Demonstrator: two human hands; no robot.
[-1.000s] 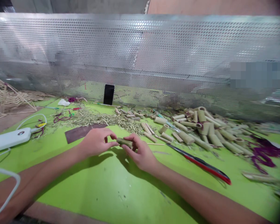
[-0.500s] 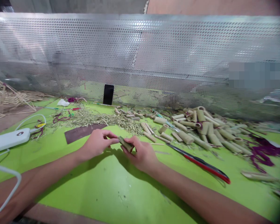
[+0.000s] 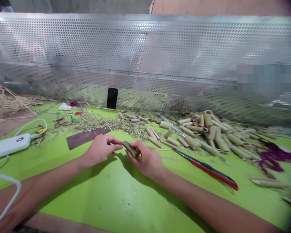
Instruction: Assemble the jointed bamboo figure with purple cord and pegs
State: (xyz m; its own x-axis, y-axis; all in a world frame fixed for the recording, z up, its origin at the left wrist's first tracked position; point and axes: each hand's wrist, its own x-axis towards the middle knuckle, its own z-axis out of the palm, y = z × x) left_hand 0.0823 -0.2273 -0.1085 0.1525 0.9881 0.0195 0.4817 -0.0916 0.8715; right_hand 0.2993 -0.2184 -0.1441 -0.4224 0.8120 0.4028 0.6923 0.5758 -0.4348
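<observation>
A short greenish-brown bamboo piece (image 3: 129, 149) is held just above the green tabletop, its surface lined lengthwise. My right hand (image 3: 147, 160) has thumb and fingers closed around its near right end. At the far left end, the thumb and index finger of my left hand (image 3: 103, 149) pinch the tip. Behind my left wrist lies a flat dark brown sheet (image 3: 81, 139), possibly sandpaper. To the right of my right hand rests a red-and-black cutter knife (image 3: 208, 170) with its blade pointing toward the pile.
A heap of cut bamboo tubes (image 3: 215, 132) covers the back right, with purple yarn (image 3: 274, 157) beside it. Bamboo shavings (image 3: 106, 124) spread across the back. A black phone (image 3: 112, 98) leans against the perforated metal panel (image 3: 126, 48). At left lies a white power strip (image 3: 9, 145) with cables.
The bamboo piece has turned slightly in my fingers, showing more of its lined upper side. Both hands stay in nearly the same place.
</observation>
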